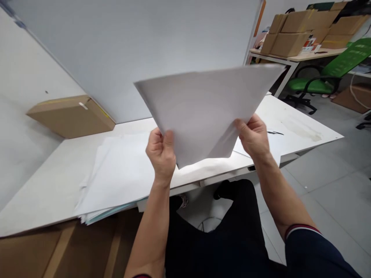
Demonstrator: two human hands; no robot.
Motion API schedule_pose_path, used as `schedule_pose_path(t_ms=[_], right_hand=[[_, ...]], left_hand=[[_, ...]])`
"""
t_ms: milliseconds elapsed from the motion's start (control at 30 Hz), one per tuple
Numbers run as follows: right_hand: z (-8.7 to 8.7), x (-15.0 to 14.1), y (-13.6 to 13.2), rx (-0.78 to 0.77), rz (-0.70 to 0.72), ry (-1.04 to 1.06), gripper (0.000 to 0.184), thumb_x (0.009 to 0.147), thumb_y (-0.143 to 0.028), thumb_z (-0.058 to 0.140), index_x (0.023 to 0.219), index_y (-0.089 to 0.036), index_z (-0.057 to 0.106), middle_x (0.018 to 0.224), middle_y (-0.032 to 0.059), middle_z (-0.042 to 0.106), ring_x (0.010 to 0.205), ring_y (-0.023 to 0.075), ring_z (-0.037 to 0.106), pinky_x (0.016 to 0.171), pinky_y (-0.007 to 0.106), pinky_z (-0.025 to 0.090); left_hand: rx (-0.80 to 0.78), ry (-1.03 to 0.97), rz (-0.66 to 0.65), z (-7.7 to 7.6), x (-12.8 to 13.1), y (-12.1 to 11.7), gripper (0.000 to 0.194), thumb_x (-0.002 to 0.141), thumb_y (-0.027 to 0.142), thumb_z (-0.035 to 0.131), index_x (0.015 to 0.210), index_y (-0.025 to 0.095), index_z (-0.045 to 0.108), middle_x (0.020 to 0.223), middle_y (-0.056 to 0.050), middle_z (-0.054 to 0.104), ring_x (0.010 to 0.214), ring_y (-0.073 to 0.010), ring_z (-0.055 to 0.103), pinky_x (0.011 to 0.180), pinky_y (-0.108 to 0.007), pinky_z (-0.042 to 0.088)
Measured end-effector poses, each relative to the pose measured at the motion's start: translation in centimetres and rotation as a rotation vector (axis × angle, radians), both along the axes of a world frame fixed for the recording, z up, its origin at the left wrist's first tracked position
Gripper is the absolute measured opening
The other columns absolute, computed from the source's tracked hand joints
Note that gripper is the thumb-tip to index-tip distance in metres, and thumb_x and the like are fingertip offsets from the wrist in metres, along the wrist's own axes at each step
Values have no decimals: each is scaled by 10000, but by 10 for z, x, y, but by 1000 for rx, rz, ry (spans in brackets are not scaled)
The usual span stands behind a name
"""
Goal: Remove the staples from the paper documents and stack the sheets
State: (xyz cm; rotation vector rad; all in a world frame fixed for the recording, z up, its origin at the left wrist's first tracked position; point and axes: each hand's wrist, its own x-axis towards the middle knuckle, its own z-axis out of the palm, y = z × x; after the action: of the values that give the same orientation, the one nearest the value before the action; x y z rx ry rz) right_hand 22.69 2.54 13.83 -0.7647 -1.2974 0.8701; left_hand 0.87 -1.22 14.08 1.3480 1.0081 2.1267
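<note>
A large white sheet of paper (208, 104) is held up in front of me above the white desk, tilted upright and slightly curved. My left hand (162, 152) pinches its left edge, thumb on the near side. On the right edge, my right hand (253, 135) grips it the same way. To the left lies a loose stack of white paper (121, 170), with a bluish layer low in it, near the desk's front edge. More white paper (242, 148) lies partly hidden under my right hand.
A cardboard box (72, 117) leans at the back left against a large whitish board (145, 46). The white desk (37, 189) ends close to my lap. A green chair (313, 85) and stacked cardboard boxes (292, 38) on another table are at the right rear.
</note>
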Motion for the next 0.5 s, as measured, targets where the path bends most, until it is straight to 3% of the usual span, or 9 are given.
schedule_pose_path(t_ms=[133, 200, 367, 500], right_hand=[[-35, -4, 4, -127, 92, -17, 312, 759, -445, 636, 1011, -264, 606, 985, 17, 677, 903, 197, 627, 796, 369, 517], [-44, -5, 4, -166, 117, -29, 335, 753, -453, 638, 1022, -256, 600, 993, 25, 678, 903, 202, 628, 787, 371, 519], [-45, -8, 2, -135, 133, -7, 313, 777, -434, 618, 1030, -253, 583, 1041, 31, 668, 949, 206, 615, 816, 374, 504], [-48, -9, 1, -163, 160, -40, 309, 778, -448, 610, 1007, -243, 584, 1001, 35, 672, 926, 205, 614, 816, 370, 495]], left_hand=[[-178, 36, 11, -37, -4, 2, 263, 746, 420, 633, 814, 167, 610, 720, 9, 590, 716, -106, 566, 716, -228, 462], [-219, 65, 25, -46, -4, 2, 277, 746, 417, 631, 839, 157, 623, 755, -5, 612, 747, -118, 572, 734, -235, 460], [-151, 66, 57, -49, -5, 2, 253, 766, 408, 609, 814, 161, 631, 762, -4, 606, 769, -125, 567, 734, -235, 455], [-216, 55, 51, -53, -6, 2, 262, 758, 424, 612, 759, 162, 626, 751, -9, 608, 771, -132, 570, 729, -239, 460]])
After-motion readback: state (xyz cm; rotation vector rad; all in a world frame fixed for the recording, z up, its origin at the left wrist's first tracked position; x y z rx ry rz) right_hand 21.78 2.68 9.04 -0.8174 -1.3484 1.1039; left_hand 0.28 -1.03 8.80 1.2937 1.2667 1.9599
